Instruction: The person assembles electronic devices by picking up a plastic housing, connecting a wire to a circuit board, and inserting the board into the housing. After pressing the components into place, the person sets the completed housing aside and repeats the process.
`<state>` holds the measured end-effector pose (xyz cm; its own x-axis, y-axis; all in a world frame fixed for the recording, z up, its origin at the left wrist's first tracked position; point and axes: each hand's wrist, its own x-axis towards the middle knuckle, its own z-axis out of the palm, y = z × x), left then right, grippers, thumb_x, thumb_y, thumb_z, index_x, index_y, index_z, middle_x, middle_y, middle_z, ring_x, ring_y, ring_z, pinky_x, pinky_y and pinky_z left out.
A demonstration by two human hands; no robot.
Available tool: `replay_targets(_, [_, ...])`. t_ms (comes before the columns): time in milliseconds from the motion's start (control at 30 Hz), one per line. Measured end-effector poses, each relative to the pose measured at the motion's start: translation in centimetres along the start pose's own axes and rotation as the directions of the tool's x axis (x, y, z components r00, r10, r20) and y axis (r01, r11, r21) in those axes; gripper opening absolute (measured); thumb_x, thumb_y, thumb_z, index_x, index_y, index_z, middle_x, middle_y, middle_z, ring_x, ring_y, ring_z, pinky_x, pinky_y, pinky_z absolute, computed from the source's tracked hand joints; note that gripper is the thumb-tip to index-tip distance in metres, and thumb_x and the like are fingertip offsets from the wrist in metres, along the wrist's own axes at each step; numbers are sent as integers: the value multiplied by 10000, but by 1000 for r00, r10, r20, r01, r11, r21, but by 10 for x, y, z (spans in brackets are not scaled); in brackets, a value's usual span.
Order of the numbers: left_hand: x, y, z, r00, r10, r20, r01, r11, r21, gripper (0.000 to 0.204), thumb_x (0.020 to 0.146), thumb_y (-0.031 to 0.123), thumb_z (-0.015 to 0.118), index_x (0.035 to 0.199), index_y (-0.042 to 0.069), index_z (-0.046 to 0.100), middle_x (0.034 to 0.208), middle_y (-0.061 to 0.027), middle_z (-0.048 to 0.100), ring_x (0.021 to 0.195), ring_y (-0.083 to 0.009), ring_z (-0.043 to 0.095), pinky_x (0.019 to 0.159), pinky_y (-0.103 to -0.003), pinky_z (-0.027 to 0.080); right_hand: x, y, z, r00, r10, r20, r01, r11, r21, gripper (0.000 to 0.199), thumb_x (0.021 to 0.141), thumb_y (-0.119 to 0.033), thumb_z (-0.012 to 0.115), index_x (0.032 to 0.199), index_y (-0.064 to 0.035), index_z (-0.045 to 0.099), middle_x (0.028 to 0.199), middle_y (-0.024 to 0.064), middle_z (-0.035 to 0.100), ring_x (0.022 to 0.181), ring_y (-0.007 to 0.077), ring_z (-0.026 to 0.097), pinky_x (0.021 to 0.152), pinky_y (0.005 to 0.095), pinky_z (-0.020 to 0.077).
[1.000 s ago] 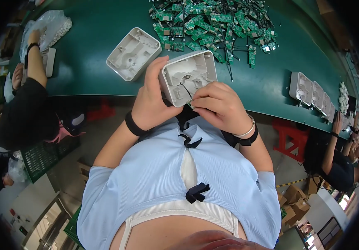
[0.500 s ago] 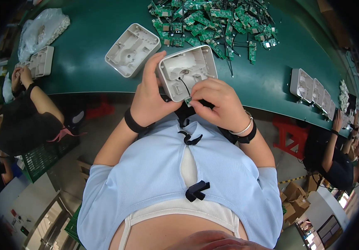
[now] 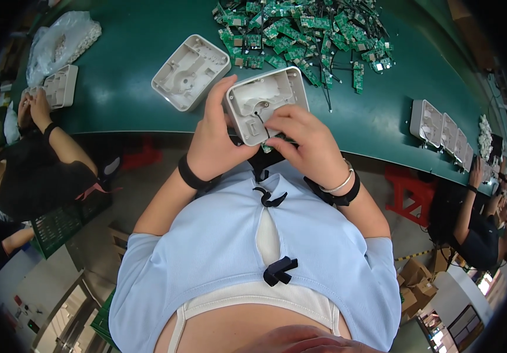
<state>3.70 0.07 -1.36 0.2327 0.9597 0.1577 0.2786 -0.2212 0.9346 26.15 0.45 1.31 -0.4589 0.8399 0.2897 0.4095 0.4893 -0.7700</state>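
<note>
Off-white housing (image 3: 274, 91), black wire (image 3: 261, 119), green table (image 3: 121, 76)

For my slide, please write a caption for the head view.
Left hand holds a white housing; right hand is at a black cable, green circuit boards beyond.

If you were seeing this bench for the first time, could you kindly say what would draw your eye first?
Probably the pile of green circuit boards, spread over the far middle of the green table. Next, nearer the person, the open white housing in the grip of the left hand, with the right hand at its black wire.
</note>
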Motion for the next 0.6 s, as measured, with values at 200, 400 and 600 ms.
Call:
replay_targets(200, [-5,-2,-4,997,3,71,4,995,-100,1144,758,31,896,1644,38,172,1609,-221,398,1169,-312,734,920,-373,625,-9,-3,-8,975,-148,165,194,929,-314,293,799,-31,755,1090,-67,761,1050,57,748,893,252,734,729,348,591])
replay_targets(400, [-6,9,-43,988,16,155,-26,998,65,1120,750,117,940,1634,13,261,1648,-210,380,1238,-354,680,1044,-432,547,-42,-13,-53,988,-75,132,121,916,-383,256,778,-15,733,1024,-67,778,1068,63,781,810,265,761,660,344,594])
replay_targets(600, [-5,-4,-103,968,146,-205,13,785,620,1187,707,294,985,1636,-3,308,1662,-228,353,1516,-393,397,1248,-478,342,-101,18,-124,985,72,-154,-152,778,-609,252,817,63,700,1037,-35,776,1088,107,793,900,307,778,741,362,620])
